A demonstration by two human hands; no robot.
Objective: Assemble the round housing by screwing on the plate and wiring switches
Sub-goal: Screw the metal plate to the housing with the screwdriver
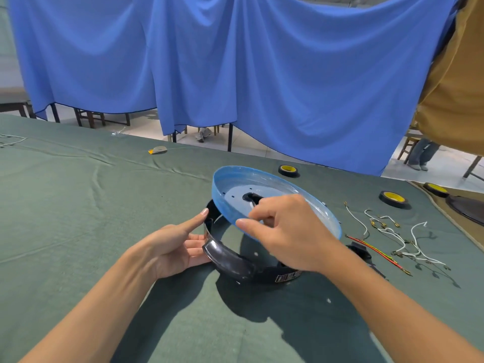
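Housing, black and round, lies on the green cloth. In the head view, the left hand, fingers straight, rests against the housing's left outer wall. The right hand grips the blue-filmed plate, which is tilted above the housing, with the thumb at its rim and a finger hooked in its centre hole. Loose wires lie right of the housing, tape rolls beyond it.

A: Location type?
B: Improvised assembly workshop in a hall. Work surface: a large table under green cloth. Consumables on it: tape rolls and loose wires with terminals.
A: Surroundings?
B: A blue drape screens the station. Wooden chairs stand behind it.
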